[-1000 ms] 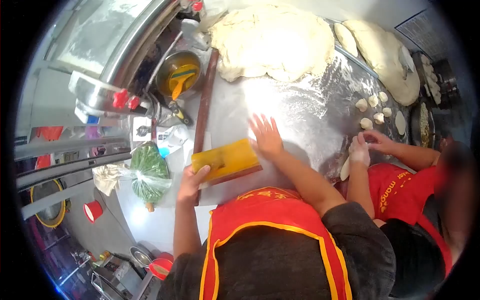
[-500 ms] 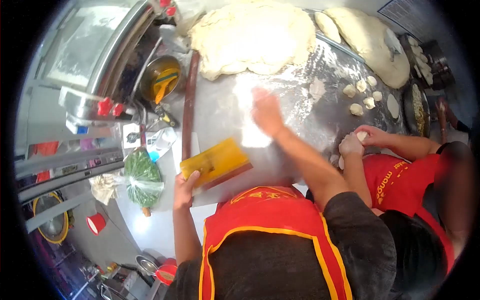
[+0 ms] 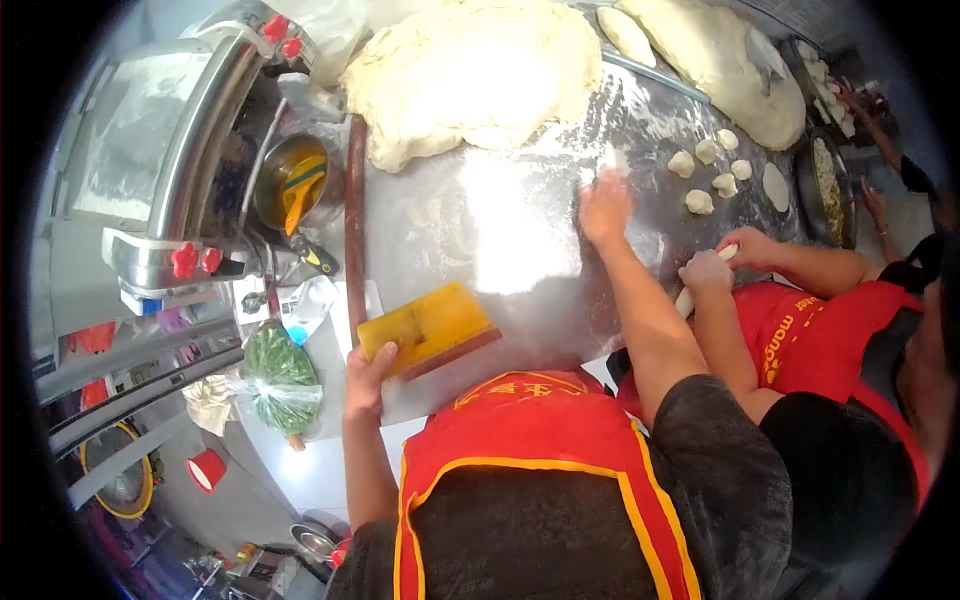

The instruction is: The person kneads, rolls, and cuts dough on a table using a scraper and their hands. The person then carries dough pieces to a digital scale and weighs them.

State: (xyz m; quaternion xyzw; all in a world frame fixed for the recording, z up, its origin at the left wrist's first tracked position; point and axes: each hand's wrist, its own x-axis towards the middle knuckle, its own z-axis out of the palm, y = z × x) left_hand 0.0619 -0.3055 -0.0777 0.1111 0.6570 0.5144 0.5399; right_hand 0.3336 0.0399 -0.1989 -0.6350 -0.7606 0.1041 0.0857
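Note:
My left hand (image 3: 371, 372) grips the near left end of a yellow, flat rectangular block (image 3: 428, 330) with a brownish lower edge, thumb on top. The block is tilted just over the near edge of the metal worktable (image 3: 420, 220). My right hand (image 3: 606, 207) reaches over the middle of the table, its fingers smeared by motion. At its fingertips shows a pale patch (image 3: 618, 158), flour or dough. Beyond my hands lies a big mass of dough (image 3: 480, 80). Small dough balls (image 3: 682, 164) sit to the right of my right hand.
A co-worker's hands (image 3: 720, 262) hold a piece of dough at right. A long wooden rod (image 3: 356, 220) lies left, beside a metal pot (image 3: 290, 185) with orange-handled tools. A bag of greens (image 3: 280, 375) sits near left. A long dough piece (image 3: 730, 70) lies back right.
My right hand has moved right across the table toward the pale patch. The left hand still holds the yellow block in about the same place. The view has shifted slightly.

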